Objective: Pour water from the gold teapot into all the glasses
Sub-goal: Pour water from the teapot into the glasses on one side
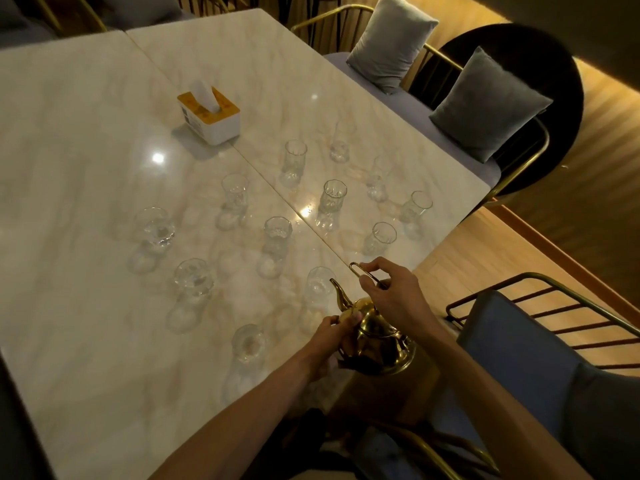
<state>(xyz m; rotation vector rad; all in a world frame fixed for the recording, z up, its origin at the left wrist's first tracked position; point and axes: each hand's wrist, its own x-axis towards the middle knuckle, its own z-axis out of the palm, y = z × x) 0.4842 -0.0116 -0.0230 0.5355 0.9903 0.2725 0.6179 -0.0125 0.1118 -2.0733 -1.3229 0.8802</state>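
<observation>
The gold teapot [379,344] stands at the near right edge of the marble table [86,168], its curved spout pointing up and left toward a glass [318,284]. My right hand [391,292] pinches the thin wire handle above the pot. My left hand [327,336] grips the pot's body and lid area from the left. Several clear glasses are spread over the table in rough rows, among them one [248,342] just left of the pot and one [334,195] in the middle. Whether they hold water is hard to tell.
A white and orange tissue box [209,114] sits beyond the glasses. Gold-framed chairs with grey cushions [488,105] line the table's right side. A blue-seated chair [519,341] stands near right, and a dark round table [540,64] farther back.
</observation>
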